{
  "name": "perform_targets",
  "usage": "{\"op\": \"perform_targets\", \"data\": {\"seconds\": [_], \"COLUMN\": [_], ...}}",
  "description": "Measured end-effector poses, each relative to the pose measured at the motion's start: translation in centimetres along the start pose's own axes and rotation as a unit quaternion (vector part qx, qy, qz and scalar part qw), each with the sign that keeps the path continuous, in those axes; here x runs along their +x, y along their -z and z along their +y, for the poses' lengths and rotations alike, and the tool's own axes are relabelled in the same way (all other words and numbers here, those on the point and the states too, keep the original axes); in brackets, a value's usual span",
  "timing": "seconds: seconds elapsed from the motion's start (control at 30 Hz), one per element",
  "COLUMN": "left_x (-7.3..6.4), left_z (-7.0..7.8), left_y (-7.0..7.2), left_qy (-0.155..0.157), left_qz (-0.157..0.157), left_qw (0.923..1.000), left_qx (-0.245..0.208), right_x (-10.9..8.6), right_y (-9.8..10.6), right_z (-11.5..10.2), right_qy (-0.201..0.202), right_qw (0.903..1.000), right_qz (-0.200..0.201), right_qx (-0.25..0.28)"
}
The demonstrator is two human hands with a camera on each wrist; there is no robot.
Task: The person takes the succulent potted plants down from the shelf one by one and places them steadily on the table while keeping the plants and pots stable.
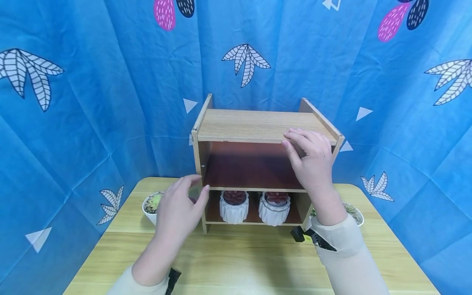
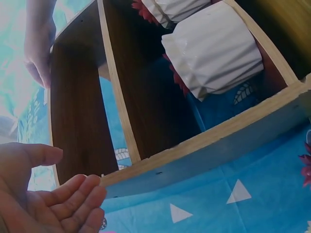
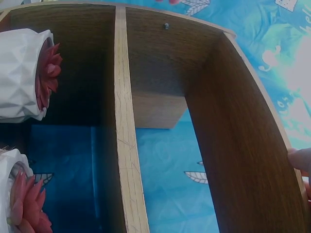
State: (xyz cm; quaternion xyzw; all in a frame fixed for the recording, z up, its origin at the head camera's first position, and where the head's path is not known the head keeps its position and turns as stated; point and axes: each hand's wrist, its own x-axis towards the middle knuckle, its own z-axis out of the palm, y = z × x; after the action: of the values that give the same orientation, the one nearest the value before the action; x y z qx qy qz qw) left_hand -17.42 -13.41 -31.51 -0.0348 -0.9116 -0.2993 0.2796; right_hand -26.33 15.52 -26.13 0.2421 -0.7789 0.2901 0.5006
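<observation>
A small wooden shelf (image 1: pixel 254 189) stands on the table, with an upper and a lower compartment. At the right part of its top board (image 1: pixel 250 123), my right hand (image 1: pixel 311 157) holds the front edge; the thumb (image 3: pixel 299 159) lies against that edge in the right wrist view. My left hand (image 1: pixel 180 209) is beside the left side panel (image 1: pixel 199 164), fingers loosely bent and nothing held; its palm (image 2: pixel 53 208) shows in the left wrist view. Two white pots with red succulents, one left (image 1: pixel 234 209) and one right (image 1: pixel 274 209), stand in the lower compartment.
A white pot with a green succulent (image 1: pixel 152 205) stands on the table left of the shelf. Another white-rimmed potted plant (image 1: pixel 354 213) is at the right, partly behind my right forearm. Blue patterned cloth (image 1: pixel 243 24) hangs behind and on both sides of the wooden table (image 1: pixel 236 262).
</observation>
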Motion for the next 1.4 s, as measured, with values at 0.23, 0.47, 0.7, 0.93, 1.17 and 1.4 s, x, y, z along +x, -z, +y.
{"op": "perform_targets", "data": {"seconds": [0.23, 0.47, 0.7, 0.93, 1.17, 1.4], "left_x": [0.5, 1.0, 1.7, 2.4, 2.9, 3.2], "left_z": [0.7, 1.5, 2.1, 3.0, 3.7, 4.2], "left_y": [-0.3, -0.6, -1.0, -1.4, -1.7, -1.8], "left_qy": [-0.035, -0.057, -0.084, -0.125, -0.151, -0.167], "left_qz": [0.031, 0.048, 0.073, 0.090, 0.096, 0.095], "left_qw": [0.9987, 0.9966, 0.9922, 0.9859, 0.9808, 0.9781], "left_qx": [-0.020, -0.037, -0.056, -0.067, -0.078, -0.080], "right_x": [0.0, 0.1, 0.1, 0.1, 0.2, 0.0], "right_y": [0.0, 0.0, 0.1, 0.1, 0.2, 0.1], "right_z": [-0.1, -0.2, -0.2, -0.1, 0.0, 0.0], "right_qy": [0.000, 0.001, 0.002, 0.004, 0.011, 0.005], "right_qw": [1.0000, 1.0000, 1.0000, 1.0000, 0.9998, 1.0000], "right_qz": [0.002, 0.003, 0.001, 0.002, -0.010, -0.003], "right_qx": [0.004, 0.006, 0.006, 0.004, -0.011, -0.003]}}
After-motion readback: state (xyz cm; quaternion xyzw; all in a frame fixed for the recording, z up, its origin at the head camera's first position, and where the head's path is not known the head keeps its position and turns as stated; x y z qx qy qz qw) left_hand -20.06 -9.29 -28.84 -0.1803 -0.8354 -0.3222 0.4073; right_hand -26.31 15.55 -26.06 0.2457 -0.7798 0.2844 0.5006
